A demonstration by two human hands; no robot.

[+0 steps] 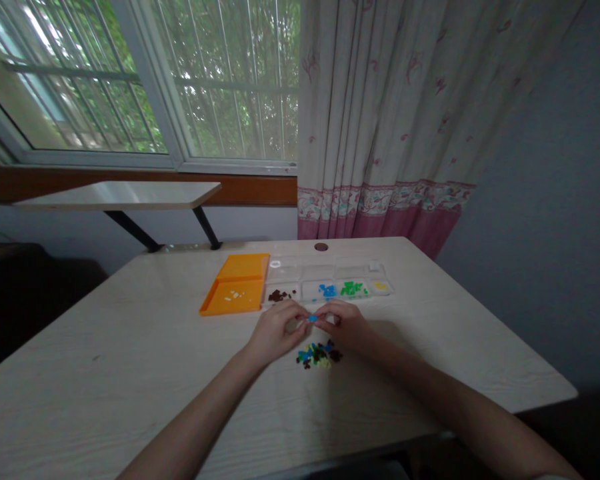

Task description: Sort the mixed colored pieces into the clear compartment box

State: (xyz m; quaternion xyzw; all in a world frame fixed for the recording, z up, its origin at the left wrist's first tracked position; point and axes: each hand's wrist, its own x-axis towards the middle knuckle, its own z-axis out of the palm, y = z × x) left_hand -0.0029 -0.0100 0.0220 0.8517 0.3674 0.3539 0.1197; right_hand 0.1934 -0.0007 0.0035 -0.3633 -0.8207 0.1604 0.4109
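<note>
Between the fingertips of both my hands is a small blue piece point(313, 319), held just above the table. My left hand point(279, 328) pinches it from the left, and my right hand point(346, 324) pinches it from the right. Below them on the table lies a mixed pile of small pieces point(320, 355) in blue, green, brown and pale yellow. Behind my hands, a clear tray with compartments point(317, 272) holds brown pieces point(280, 295), blue pieces point(327, 291), green pieces point(353, 289) and yellow pieces point(380, 285).
An orange tray point(230, 268) with a few pale pieces point(236, 295) stands left of the clear one. A raised shelf point(130, 194) on dark legs is at the back left. Near the table's point(130, 333) back edge is a round brown cap point(321, 247). A curtain point(380, 120) hangs behind.
</note>
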